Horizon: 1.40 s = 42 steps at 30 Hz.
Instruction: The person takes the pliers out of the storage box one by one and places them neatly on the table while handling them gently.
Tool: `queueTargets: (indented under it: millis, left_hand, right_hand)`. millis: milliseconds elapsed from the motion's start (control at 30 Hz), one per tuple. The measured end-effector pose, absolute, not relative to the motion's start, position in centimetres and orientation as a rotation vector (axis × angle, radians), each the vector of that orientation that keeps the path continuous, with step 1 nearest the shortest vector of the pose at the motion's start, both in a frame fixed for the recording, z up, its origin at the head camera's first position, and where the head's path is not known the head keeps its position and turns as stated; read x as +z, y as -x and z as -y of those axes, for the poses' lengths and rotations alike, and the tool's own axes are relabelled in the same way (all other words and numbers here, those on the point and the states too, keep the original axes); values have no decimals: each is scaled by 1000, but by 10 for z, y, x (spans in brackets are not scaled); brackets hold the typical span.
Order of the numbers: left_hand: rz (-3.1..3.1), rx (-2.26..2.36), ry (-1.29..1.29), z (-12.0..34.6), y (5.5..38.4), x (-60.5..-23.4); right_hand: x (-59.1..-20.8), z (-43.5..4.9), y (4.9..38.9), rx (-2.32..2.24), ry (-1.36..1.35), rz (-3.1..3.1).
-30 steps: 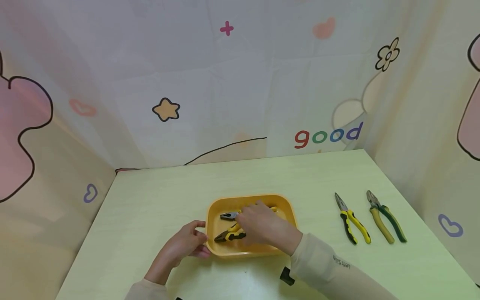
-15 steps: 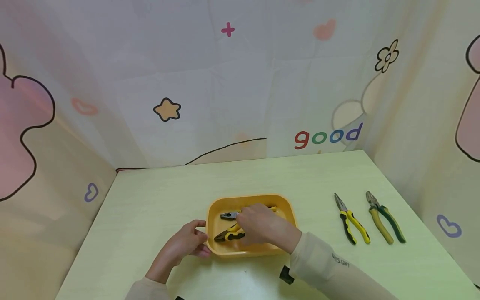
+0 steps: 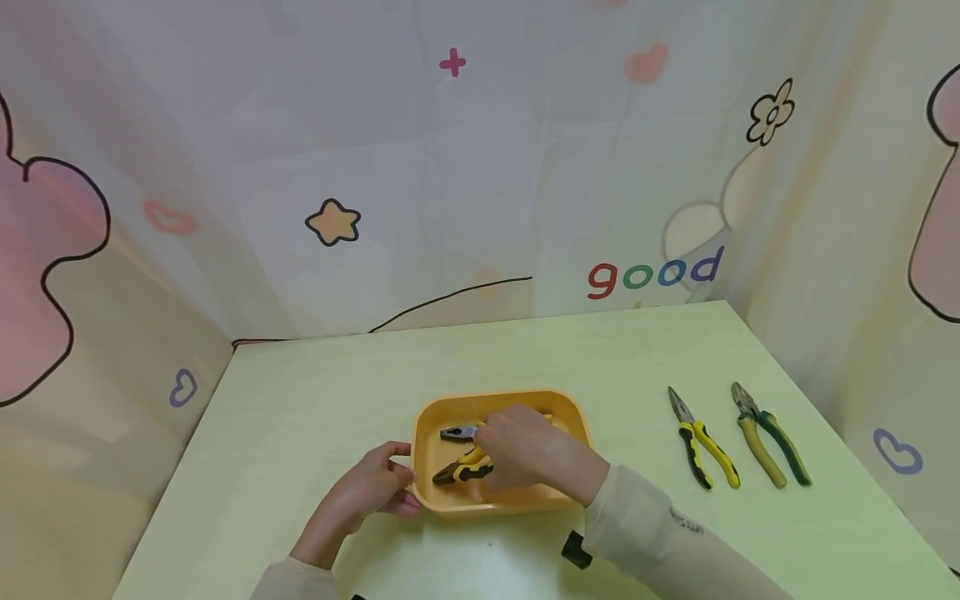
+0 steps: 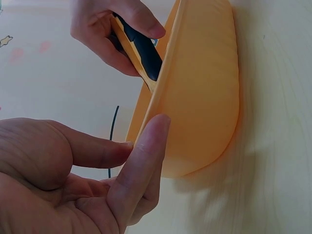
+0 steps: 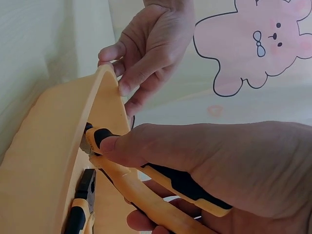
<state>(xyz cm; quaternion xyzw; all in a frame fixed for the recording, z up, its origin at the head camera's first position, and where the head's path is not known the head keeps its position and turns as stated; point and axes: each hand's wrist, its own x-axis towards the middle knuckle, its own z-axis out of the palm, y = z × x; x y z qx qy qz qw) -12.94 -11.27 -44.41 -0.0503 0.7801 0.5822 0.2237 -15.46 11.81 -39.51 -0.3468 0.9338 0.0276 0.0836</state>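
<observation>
The right hand (image 3: 517, 450) is curled round the yellow-and-black handles of combination pliers (image 3: 471, 469), thumb on one handle, fingers about the other. The held pliers are within the yellow tray (image 3: 495, 398) at lower centre of the head view; whether they touch its floor cannot be told. Their long axis slants from the head at lower left up and rightward beneath the palm, so the head points towards the left hand (image 3: 375, 482), with the tray's left wall between. The right hand is nearer, being in contact. The left hand pinches that left rim between thumb and fingers and has hold of no tool. Second pliers (image 3: 457, 432) lie just above in the frame, head leftward, axis nearly level, middle hidden by the right hand. Needle-nose pliers (image 3: 688, 427) and green-and-yellow-handled pliers (image 3: 753, 414) lie on the surface (image 3: 322, 383) at right of frame, well apart from both hands, heads towards the top.
</observation>
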Motion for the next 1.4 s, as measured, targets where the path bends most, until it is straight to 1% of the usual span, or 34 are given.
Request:
queueTargets:
  millis: [167, 733, 1133, 1400]
  left_hand:
    - [-2150, 1608, 127, 113, 129, -443]
    - [-2131, 1613, 92, 113, 127, -442]
    - [-2135, 1614, 91, 113, 128, -443]
    - [-2136, 1611, 98, 113, 128, -446]
  right_hand:
    - [-392, -123, 154, 81, 1059, -2805]
    - [-377, -136, 153, -124, 1017, -2787]
    - [-363, -144, 153, -91, 1041, -2818]
    - [-355, -150, 150, -158, 1029, -2824]
